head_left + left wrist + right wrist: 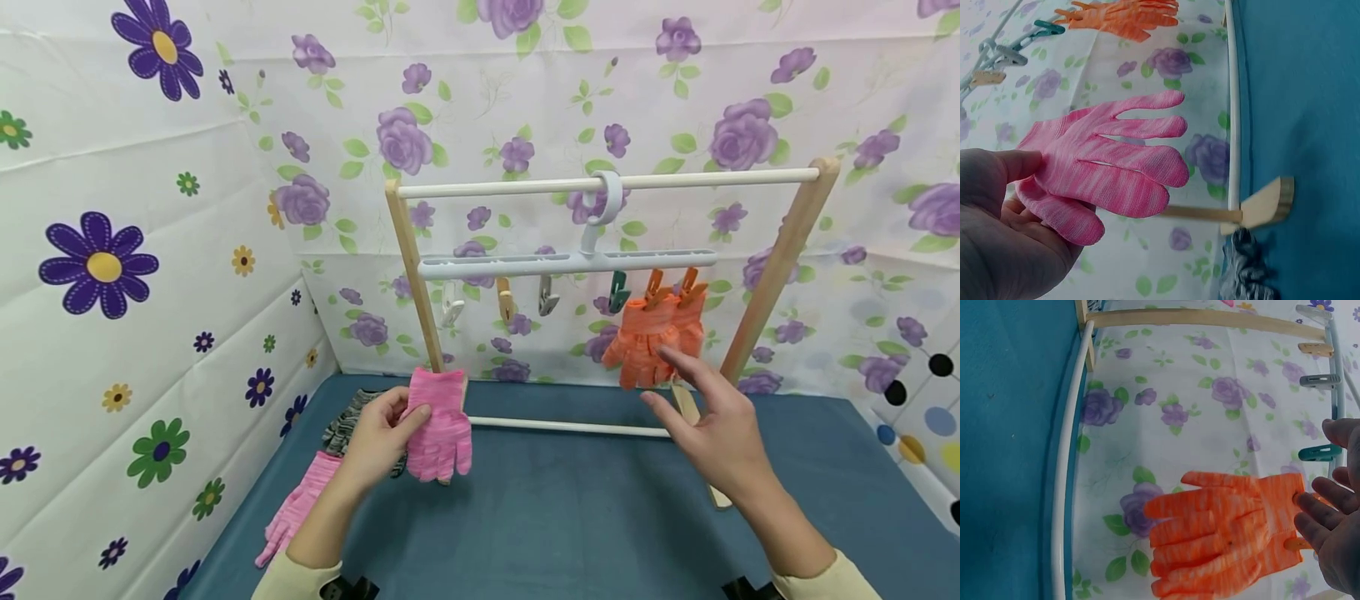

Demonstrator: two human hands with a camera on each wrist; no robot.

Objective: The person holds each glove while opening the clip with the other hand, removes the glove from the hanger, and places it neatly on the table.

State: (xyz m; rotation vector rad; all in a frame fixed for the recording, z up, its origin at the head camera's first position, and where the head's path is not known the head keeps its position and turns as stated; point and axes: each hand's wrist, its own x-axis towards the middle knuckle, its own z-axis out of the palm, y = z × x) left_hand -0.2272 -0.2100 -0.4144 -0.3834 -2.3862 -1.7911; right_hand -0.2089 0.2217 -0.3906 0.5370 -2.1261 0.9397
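A pink knitted glove [440,429] is pinched near its cuff between the thumb and fingers of my left hand [386,437], with its fingers hanging down. In the left wrist view the same glove [1104,159] spreads out flat ahead of the thumb. My right hand [716,421] holds nothing; thumb and fingers are spread apart, just in front of orange gloves [652,337]. Two orange clothespins [655,283] fix those gloves to a grey hanger [525,265]. In the right wrist view, the orange glove [1229,531] hangs beside the hand's fingertips.
A wooden rack with a white top rod [712,178] carries the hanger by its hook. White, tan [506,300], grey [548,296] and green [618,292] clothespins hang along it. Another pink glove [300,508] and dark patterned gloves [345,425] lie at the left on the blue surface [570,517].
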